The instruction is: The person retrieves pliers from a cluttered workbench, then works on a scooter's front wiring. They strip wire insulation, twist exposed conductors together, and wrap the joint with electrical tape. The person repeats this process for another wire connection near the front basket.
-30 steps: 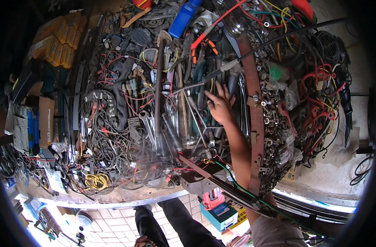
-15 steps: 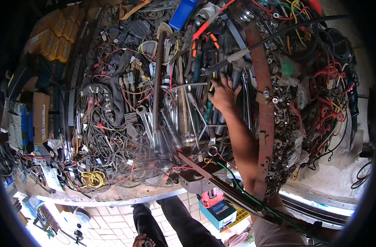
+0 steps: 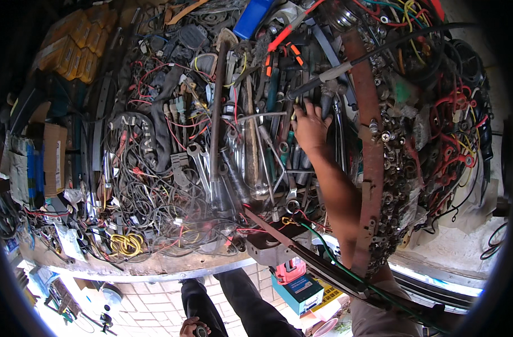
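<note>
- 2 things here carry pale lettering: a black strap point(image 3: 141, 119) and a teal box point(image 3: 300, 292), box print's too tiny to read
- right hand point(image 3: 311, 128) is loose, fingers spread over hand tools point(image 3: 284, 150) right beneath it
- left hand point(image 3: 192, 326), way lower, is curled round some small round thing point(image 3: 200, 332)

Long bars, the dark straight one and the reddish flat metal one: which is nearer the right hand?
The reddish flat metal bar, just right of the bare right hand; the dark straight bar lies farther off, on the hand's left.
</note>
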Motion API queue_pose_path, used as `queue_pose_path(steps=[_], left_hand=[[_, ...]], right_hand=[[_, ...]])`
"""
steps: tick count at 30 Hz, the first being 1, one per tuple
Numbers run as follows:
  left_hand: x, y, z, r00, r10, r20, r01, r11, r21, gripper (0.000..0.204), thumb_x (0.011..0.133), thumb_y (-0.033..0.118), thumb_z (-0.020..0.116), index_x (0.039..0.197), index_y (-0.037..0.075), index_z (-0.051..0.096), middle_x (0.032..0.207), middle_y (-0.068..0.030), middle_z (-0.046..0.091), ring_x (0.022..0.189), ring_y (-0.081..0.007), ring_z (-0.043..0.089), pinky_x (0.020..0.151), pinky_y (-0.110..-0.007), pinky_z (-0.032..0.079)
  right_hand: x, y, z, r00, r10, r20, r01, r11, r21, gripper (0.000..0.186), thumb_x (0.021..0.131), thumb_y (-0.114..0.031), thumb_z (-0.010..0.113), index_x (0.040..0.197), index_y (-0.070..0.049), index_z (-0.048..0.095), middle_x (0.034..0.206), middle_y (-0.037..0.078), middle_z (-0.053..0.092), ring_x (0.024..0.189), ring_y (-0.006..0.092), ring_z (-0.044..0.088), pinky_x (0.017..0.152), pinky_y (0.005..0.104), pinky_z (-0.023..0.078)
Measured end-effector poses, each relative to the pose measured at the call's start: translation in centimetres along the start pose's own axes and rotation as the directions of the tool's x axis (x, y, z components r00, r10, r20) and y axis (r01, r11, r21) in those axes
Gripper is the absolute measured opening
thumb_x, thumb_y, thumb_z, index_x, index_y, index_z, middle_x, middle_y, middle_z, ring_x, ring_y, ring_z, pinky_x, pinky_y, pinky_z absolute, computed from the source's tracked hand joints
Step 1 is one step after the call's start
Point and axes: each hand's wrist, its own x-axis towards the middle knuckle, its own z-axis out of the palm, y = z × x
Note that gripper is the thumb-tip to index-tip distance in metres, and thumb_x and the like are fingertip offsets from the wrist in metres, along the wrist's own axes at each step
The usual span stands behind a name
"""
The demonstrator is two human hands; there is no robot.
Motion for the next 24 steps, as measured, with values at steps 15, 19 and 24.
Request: queue_pose_path(steps=[15,19,24], left_hand=[[0.4,-0.7,-0.2,0.992,-0.109,-0.067,0.103,0.990,-0.094,0.045,0.091,0.021,0.055,0.128,-0.005,0.052,0.080,-0.0072,0.063,0.066,-0.0156,0.058,0.056,-0.024,0.046],[0.3,-0.5,0.1,0.991,-0.106,-0.078,0.100,0.992,-0.078,0.045,0.091,0.020,0.055,0.130,-0.004,0.052,0.081,-0.0077,0.063,0.068,-0.0172,0.060,0.058,-0.026,0.049],[0.2,0.0,0.9,0.982,-0.143,-0.126,0.121,0.979,-0.167,0.045,0.090,0.018,0.055,0.129,-0.005,0.052,0.080,-0.0080,0.062,0.067,-0.0173,0.059,0.055,-0.025,0.046]], right_hand=[[0.6,0.7,-1.9,0.932,0.150,-0.330,-0.029,0.939,0.344,0.033,0.088,-0.026,0.067,0.120,-0.019,0.063,0.114,0.007,0.060,0.112,0.0306,0.054,0.095,0.0528,0.038],[-1.7,-0.8,-0.7,0.993,-0.028,-0.114,0.025,0.999,-0.026,0.055,0.077,-0.021,0.076,0.130,-0.021,0.060,0.142,0.007,0.045,0.134,0.0307,0.038,0.107,0.0635,0.025],[1.3,-1.2,-0.7,1.000,0.024,-0.014,-0.025,0.992,-0.123,0.056,0.074,-0.025,0.080,0.128,-0.024,0.064,0.142,0.004,0.044,0.134,0.0299,0.037,0.106,0.0711,0.023]])
